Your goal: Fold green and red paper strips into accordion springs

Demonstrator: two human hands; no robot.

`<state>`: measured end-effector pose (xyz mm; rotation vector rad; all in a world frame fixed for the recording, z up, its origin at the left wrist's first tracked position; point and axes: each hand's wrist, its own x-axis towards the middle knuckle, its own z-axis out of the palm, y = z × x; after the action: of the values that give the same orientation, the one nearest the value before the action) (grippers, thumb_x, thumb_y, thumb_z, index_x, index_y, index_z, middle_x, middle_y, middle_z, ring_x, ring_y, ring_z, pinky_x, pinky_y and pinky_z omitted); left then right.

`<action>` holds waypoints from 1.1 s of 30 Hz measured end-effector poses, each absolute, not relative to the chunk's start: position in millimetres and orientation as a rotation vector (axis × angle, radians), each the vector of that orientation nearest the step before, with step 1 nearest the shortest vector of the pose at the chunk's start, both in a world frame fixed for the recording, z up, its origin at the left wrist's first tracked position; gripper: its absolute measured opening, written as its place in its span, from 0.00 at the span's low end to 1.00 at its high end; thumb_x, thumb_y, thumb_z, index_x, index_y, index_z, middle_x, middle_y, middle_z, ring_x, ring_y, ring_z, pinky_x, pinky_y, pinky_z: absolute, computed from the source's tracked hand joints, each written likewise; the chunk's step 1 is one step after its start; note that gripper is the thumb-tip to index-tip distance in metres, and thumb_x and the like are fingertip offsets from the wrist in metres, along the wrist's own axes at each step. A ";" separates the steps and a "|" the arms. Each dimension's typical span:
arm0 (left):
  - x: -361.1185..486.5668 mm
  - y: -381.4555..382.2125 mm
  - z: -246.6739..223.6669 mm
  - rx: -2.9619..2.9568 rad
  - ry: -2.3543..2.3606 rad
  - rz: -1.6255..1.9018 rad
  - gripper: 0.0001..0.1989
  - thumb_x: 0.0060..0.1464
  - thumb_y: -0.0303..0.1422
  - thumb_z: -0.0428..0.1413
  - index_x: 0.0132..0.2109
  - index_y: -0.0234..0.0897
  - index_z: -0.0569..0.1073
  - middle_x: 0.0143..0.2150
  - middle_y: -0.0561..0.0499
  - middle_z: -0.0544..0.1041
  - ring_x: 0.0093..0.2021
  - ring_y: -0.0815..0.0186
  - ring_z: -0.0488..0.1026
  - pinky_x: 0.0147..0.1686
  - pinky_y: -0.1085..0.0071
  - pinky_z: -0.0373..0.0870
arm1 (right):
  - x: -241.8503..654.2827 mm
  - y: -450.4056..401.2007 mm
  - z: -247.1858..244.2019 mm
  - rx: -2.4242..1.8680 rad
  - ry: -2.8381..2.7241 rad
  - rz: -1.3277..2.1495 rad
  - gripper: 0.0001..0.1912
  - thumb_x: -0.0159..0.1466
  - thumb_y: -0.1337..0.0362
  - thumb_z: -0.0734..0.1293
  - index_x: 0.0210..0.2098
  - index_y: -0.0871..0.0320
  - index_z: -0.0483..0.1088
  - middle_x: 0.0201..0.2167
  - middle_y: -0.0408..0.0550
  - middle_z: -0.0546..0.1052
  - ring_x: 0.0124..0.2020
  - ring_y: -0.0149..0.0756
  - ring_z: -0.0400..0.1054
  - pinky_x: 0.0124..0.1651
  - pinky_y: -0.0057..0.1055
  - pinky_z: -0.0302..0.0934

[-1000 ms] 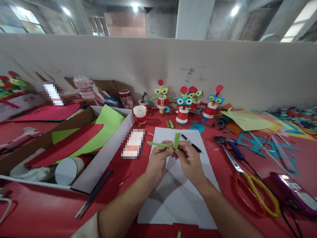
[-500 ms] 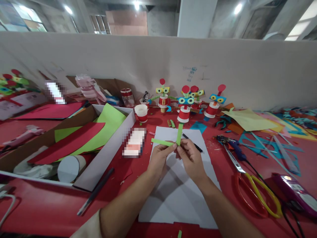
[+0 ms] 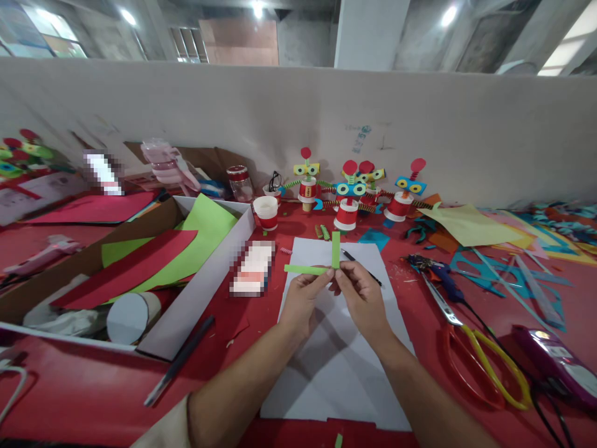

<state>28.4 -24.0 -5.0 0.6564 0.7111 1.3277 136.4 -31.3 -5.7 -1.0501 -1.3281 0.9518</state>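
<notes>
Two narrow green paper strips meet at a corner between my fingertips. One strip (image 3: 305, 269) points left, and the other strip (image 3: 336, 249) stands up away from me. My left hand (image 3: 303, 298) pinches the corner from the left, its thumb on the paper. My right hand (image 3: 359, 289) pinches the same corner from the right, fingertips nearly touching those of the left. Fingers partly hide the join. Both hands are above a white sheet of paper (image 3: 336, 386), with a black pen (image 3: 349, 256) lying near its far right part, partly behind my right hand.
An open box (image 3: 196, 305) with coloured paper stands left, a dark pen (image 3: 181, 361) beside it. Several paper-cup robot figures (image 3: 346, 214) and a white cup (image 3: 265, 213) stand behind. Right lie scissors (image 3: 494, 367), a glue gun (image 3: 443, 280), a purple device (image 3: 555, 361) and paper scraps (image 3: 494, 270).
The upright strip has swung slightly left and now stands straighter. The left-pointing strip lies more level. Both hands keep their pinch in nearly the same place.
</notes>
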 end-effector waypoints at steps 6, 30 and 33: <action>26.5 -21.8 -6.4 0.774 0.639 1.277 0.06 0.41 0.31 0.66 0.30 0.35 0.79 0.28 0.51 0.76 0.30 0.67 0.68 0.38 0.67 0.65 | 140.9 -25.3 -4.3 -1.012 -1.171 1.050 0.09 0.61 0.57 0.66 0.33 0.56 0.69 0.22 0.39 0.70 0.23 0.28 0.64 0.28 0.27 0.59; 17.3 -15.3 -12.5 0.673 0.674 1.166 0.07 0.39 0.31 0.67 0.27 0.33 0.79 0.24 0.52 0.73 0.26 0.71 0.67 0.33 0.71 0.65 | 132.2 -28.1 -3.4 -0.958 -1.150 1.121 0.08 0.59 0.58 0.67 0.33 0.56 0.69 0.23 0.39 0.71 0.24 0.28 0.65 0.28 0.27 0.61; 14.0 -12.8 -13.5 0.722 0.631 1.119 0.07 0.42 0.32 0.67 0.29 0.33 0.80 0.24 0.51 0.73 0.27 0.70 0.68 0.35 0.70 0.66 | 133.2 -29.0 -4.4 -0.937 -1.163 1.106 0.07 0.60 0.59 0.67 0.33 0.56 0.70 0.23 0.39 0.71 0.24 0.28 0.65 0.29 0.27 0.61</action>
<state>14.0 -12.8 -13.5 0.7217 0.6307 1.1187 133.2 -29.0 -4.4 -0.9368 -1.1628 1.1065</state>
